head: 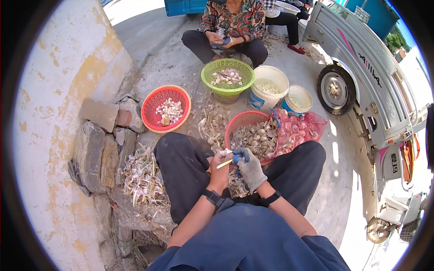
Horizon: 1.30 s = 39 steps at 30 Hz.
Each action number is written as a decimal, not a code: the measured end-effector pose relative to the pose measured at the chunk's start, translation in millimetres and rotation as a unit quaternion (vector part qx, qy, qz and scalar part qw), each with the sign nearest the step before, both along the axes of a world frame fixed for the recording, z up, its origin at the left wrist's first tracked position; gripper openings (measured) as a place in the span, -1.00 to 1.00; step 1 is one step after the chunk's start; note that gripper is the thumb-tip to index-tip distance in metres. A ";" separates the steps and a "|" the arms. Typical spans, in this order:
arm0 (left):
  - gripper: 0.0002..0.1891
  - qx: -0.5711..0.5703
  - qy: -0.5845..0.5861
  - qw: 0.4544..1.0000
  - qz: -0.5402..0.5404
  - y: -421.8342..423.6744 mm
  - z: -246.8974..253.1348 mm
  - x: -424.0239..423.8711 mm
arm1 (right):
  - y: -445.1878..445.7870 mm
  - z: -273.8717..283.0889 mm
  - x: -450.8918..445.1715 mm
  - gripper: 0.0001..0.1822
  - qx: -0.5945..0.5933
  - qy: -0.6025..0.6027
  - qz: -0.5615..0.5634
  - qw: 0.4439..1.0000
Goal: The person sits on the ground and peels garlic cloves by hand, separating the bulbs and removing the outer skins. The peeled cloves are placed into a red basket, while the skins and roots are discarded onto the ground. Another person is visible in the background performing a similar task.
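Observation:
My left hand (pixel 219 169), bare, holds a knife with a pale yellow handle (pixel 224 164) and touches a small whitish piece of garlic (pixel 226 152) at its fingertips. Against it is my right hand (pixel 251 168), in a grey work glove with blue fingers, closed on the same piece; the fingers partly hide it. Just beyond the hands, a salmon-red plastic basket (pixel 232 127) holds whole garlic bulbs (pixel 260 132). A red mesh bag (pixel 298 128) of garlic leans over its right side. Garlic skins and stalks (pixel 237 184) lie on the ground below my hands.
Ahead stand a red basket (pixel 146 111) and a green colander (pixel 207 79) with garlic cloves, and two buckets (pixel 273 76) (pixel 307 98) with peeled cloves. A person (pixel 234 20) sits opposite. Stones (pixel 90 155) and a wall (pixel 57 101) are left, a cargo vehicle (pixel 366 67) right.

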<state>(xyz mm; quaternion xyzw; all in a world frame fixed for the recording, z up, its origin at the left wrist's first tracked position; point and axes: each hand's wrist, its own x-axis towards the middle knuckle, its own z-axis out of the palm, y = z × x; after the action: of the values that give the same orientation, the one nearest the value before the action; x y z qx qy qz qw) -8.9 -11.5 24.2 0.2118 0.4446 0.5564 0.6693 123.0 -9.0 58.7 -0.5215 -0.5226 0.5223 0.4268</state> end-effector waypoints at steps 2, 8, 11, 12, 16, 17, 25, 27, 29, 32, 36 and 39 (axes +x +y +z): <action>-0.89 0.013 0.011 1.000 0.011 -0.4 -1.8 1.5 | -1.7 0.9 -3.8 -0.83 -0.031 -0.015 -0.010 0.999; -0.90 0.056 0.058 0.996 0.027 -0.1 -12.3 -0.5 | 4.6 5.0 -11.2 -0.86 -0.114 0.070 -0.027 0.991; -0.90 0.062 0.085 0.994 0.023 1.4 -12.5 -0.4 | 10.2 -2.2 -11.3 -0.85 -0.154 0.108 -0.041 0.981; -0.90 0.063 0.090 0.994 0.023 1.2 -8.6 0.4 | 11.3 -3.7 -10.8 -0.85 -0.160 0.107 -0.048 0.980; -0.90 0.061 0.062 0.996 0.008 -1.8 2.7 4.9 | 16.4 -12.2 1.9 -0.81 -0.189 0.096 -0.054 0.976; -0.90 0.065 0.059 0.996 0.003 -1.1 4.4 4.6 | 16.3 -15.6 5.1 -0.80 -0.195 0.136 -0.052 0.970; -0.89 0.075 0.065 0.995 -0.020 1.3 6.1 8.3 | 7.7 -17.1 15.5 -0.77 -0.265 0.345 -0.062 0.898; -0.89 0.093 0.072 0.993 -0.011 2.3 2.8 8.6 | 8.9 -23.5 16.0 -0.77 -0.226 0.264 -0.020 0.937; -0.89 0.098 0.071 0.993 -0.013 2.6 0.4 8.8 | 9.8 -34.1 19.1 -0.77 -0.223 0.281 -0.006 0.933; -0.91 0.086 0.040 0.995 -0.013 3.7 1.1 5.2 | 9.4 -40.3 26.2 -0.79 -0.262 0.419 -0.036 0.868; -0.91 0.056 -0.017 0.998 0.019 5.0 -3.4 -1.6 | 5.8 -18.8 24.4 -0.77 -0.245 0.416 -0.041 0.875; -0.89 0.020 -0.022 0.999 0.033 5.1 -9.9 -0.4 | 1.4 -12.4 12.7 -0.77 -0.184 0.257 -0.022 0.948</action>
<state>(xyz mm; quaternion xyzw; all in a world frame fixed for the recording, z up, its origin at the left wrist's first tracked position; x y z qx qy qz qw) -9.3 -6.5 14.4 0.1983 0.4257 0.5910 0.6558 135.7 -7.7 46.3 -0.4501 -0.2785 0.7164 0.4546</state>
